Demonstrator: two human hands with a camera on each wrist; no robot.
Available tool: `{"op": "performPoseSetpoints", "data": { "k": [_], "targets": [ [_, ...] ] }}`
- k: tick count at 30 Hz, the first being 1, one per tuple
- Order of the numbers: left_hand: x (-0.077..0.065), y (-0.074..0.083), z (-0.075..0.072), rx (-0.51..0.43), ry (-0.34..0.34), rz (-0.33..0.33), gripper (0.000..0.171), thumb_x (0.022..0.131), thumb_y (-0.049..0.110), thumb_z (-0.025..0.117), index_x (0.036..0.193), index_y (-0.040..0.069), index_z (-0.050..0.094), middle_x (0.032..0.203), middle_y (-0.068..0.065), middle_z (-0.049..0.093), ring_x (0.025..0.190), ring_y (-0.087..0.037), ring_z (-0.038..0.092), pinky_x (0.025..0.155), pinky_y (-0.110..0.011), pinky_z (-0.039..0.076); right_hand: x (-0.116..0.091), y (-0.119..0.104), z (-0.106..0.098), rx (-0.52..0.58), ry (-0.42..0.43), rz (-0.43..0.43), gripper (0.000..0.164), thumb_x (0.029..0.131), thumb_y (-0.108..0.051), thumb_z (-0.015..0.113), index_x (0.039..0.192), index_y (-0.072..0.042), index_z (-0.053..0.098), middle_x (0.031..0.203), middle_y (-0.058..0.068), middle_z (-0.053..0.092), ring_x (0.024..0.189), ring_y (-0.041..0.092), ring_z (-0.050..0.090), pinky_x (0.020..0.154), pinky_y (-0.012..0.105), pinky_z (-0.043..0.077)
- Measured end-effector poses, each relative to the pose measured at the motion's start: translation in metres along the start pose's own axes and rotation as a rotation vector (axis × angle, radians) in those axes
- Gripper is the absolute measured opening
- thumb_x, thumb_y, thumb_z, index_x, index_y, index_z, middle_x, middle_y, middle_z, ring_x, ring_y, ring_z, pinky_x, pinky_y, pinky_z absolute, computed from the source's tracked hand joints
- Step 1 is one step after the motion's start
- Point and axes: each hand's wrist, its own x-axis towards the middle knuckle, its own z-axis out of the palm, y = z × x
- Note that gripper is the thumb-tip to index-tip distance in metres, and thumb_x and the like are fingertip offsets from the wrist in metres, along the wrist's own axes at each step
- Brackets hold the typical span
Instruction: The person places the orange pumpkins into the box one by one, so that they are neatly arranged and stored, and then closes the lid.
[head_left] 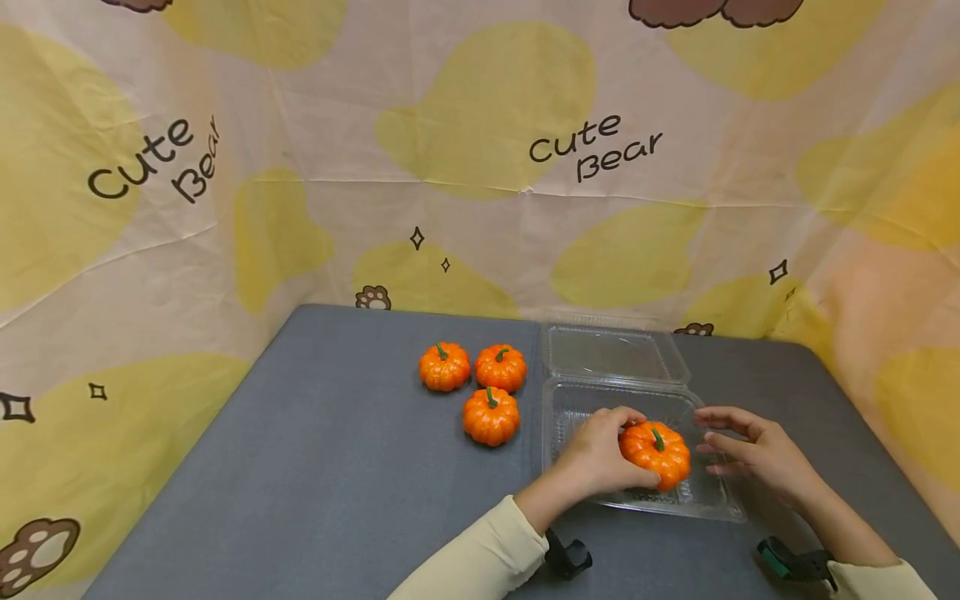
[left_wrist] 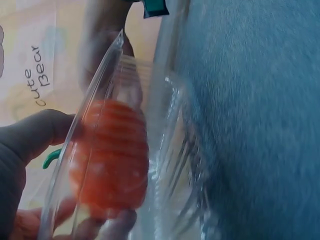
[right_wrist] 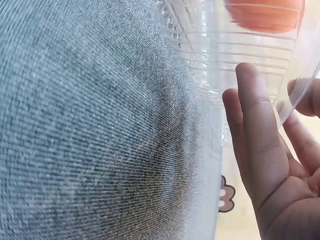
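Observation:
My left hand grips a small orange pumpkin with a green stem, inside the base of a clear plastic clamshell box. Through the box wall in the left wrist view, the thumb and fingers hold the pumpkin from either side. At the box's right side is my right hand, its fingers extended and nothing held. In the right wrist view those fingers lie against or close to the clear ribbed wall; contact is hard to tell.
Three more orange pumpkins, one at back left, one at back right and one in front, stand left of the box. The box's lid lies folded back toward the printed cloth backdrop. A grey cloth covers the table.

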Motion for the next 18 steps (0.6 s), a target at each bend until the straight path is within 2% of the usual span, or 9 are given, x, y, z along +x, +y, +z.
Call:
{"op": "performPoseSetpoints", "data": {
  "k": [4,18],
  "targets": [
    [0.001,0.003,0.007,-0.008,-0.018,-0.019,0.058,0.061,0.03,0.087,0.113,0.029,0.061,0.096,0.013,0.054,0.083,-0.001,0.049,0.074,-0.015,0.043,-0.001,-0.001,0.001,-0.006,0.001,0.018,0.042,0.097,-0.013,0.056,0.131,0.009,0.046,0.108,-0.02,0.062,0.089,0.012,0.071,0.068,0.038,0.059],
    [0.008,0.002,0.015,0.116,-0.073,0.01,0.06,0.061,0.033,0.088,0.115,0.028,0.061,0.105,0.013,0.059,0.096,-0.001,0.052,0.083,-0.017,0.043,0.0,-0.003,0.001,0.005,-0.009,0.025,0.039,0.097,-0.012,0.056,0.131,0.005,0.048,0.107,-0.018,0.062,0.088,0.013,0.071,0.068,0.038,0.059]
  ]
}}
